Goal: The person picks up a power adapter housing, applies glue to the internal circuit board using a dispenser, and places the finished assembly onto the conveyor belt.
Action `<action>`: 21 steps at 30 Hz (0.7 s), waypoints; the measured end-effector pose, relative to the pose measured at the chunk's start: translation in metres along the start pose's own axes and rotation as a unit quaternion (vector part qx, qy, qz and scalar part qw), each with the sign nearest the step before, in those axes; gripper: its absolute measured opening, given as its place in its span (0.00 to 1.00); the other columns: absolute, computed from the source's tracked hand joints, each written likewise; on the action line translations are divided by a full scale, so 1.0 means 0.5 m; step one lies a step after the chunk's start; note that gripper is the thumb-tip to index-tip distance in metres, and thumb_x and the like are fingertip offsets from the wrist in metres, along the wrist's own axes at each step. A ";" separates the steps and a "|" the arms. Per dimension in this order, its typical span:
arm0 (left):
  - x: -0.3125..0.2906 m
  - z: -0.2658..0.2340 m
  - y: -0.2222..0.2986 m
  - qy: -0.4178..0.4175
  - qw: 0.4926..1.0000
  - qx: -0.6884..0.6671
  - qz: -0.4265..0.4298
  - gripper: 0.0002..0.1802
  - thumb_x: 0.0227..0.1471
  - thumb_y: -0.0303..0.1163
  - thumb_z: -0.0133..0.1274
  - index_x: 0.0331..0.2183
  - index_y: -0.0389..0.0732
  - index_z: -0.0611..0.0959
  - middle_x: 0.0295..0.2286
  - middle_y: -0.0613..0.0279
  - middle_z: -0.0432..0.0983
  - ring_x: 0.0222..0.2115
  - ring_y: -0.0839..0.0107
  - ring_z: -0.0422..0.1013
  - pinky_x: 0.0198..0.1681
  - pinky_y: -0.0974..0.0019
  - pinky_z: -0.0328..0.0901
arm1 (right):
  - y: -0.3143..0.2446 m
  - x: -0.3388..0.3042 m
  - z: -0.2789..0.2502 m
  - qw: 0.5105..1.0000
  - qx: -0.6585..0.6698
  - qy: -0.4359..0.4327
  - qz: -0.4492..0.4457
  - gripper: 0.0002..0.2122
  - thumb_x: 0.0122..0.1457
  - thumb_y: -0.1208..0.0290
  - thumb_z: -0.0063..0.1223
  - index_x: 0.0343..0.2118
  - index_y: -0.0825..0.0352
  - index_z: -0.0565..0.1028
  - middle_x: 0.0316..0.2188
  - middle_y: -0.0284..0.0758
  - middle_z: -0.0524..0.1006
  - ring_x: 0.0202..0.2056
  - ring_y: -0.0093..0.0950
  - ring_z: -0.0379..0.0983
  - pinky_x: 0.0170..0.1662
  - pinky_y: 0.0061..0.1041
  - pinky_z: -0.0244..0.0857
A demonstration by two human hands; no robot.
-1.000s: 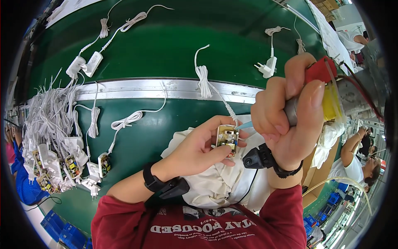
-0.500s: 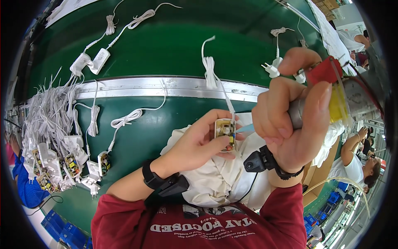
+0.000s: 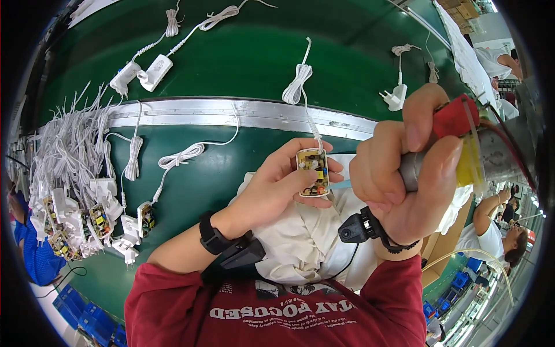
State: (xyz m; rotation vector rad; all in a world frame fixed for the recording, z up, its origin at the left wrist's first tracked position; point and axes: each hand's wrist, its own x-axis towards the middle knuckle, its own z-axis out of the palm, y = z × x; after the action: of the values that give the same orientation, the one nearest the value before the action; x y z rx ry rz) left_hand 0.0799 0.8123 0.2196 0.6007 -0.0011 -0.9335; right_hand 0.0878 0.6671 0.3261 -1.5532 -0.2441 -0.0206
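My left hand (image 3: 277, 182) is closed round an opened white power adapter (image 3: 303, 156), its thumb resting on the circuit board inside. A white cord (image 3: 298, 82) runs up from the adapter, its tied coil reaching over the metal rail. My right hand (image 3: 407, 165) grips a grey cylindrical glue dispenser (image 3: 411, 172) with a red trigger and a yellow band. Its pale blue tapered nozzle (image 3: 341, 185) points left at the adapter's right edge; whether it touches the board I cannot tell.
A heap of opened adapters (image 3: 72, 222) with bundled cords lies at the left. Beyond the metal rail (image 3: 191, 113), white adapters (image 3: 139, 75) and another plug (image 3: 395, 98) lie on the green belt (image 3: 248, 52). White cloth (image 3: 295, 248) covers my lap. Other people (image 3: 491, 225) are at the right.
The adapter in my left hand has shifted slightly up and left, and its cord coil leans differently. The dispenser stays beside it. Adapters beyond the rail have moved rightward.
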 end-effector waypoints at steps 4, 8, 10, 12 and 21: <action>0.003 0.002 0.000 0.003 1.000 -0.008 -0.006 0.20 0.56 0.22 0.38 0.51 0.40 0.63 0.45 0.53 0.69 0.47 0.64 0.68 0.41 0.62 0.72 | -0.002 0.002 -0.002 1.000 -0.015 0.004 -0.005 0.19 0.62 0.47 0.35 0.34 0.62 0.56 0.09 0.26 0.57 0.08 0.14 0.47 0.12 0.16 0.41; 0.004 0.000 -0.002 -0.001 1.000 -0.005 -0.009 0.20 0.56 0.23 0.38 0.52 0.39 0.62 0.46 0.52 0.67 0.47 0.63 0.67 0.44 0.60 0.71 | -0.004 -0.004 -0.003 1.000 -0.008 0.011 0.009 0.19 0.62 0.47 0.35 0.35 0.62 0.57 0.09 0.26 0.57 0.08 0.14 0.47 0.12 0.16 0.41; 0.005 0.004 -0.002 -0.004 0.999 -0.044 -0.013 0.21 0.57 0.24 0.38 0.52 0.38 0.61 0.47 0.52 0.66 0.48 0.63 0.67 0.46 0.59 0.70 | -0.006 -0.012 0.001 1.000 -0.005 0.014 0.016 0.19 0.62 0.48 0.35 0.35 0.63 0.57 0.09 0.26 0.56 0.08 0.14 0.47 0.12 0.16 0.41; 0.005 0.007 0.000 -0.005 0.998 -0.064 -0.013 0.21 0.57 0.24 0.38 0.53 0.38 0.61 0.48 0.52 0.66 0.48 0.63 0.67 0.47 0.58 0.69 | -0.006 -0.012 0.011 1.000 -0.001 0.016 0.023 0.20 0.62 0.48 0.35 0.35 0.63 0.57 0.08 0.25 0.56 0.08 0.14 0.47 0.12 0.16 0.41; 0.001 0.007 -0.005 -0.022 0.997 -0.077 -0.006 0.21 0.58 0.25 0.37 0.54 0.38 0.60 0.48 0.52 0.64 0.47 0.63 0.67 0.49 0.56 0.68 | -0.006 -0.011 0.028 0.998 0.014 0.023 0.055 0.20 0.62 0.48 0.35 0.37 0.65 0.57 0.08 0.25 0.56 0.08 0.14 0.46 0.12 0.17 0.41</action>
State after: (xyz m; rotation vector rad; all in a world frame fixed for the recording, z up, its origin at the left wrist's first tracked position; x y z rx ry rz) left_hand 0.0776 0.8088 0.2212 0.4365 0.0345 -0.9496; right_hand 0.0799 0.6803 0.3283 -1.5334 -0.1222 0.0322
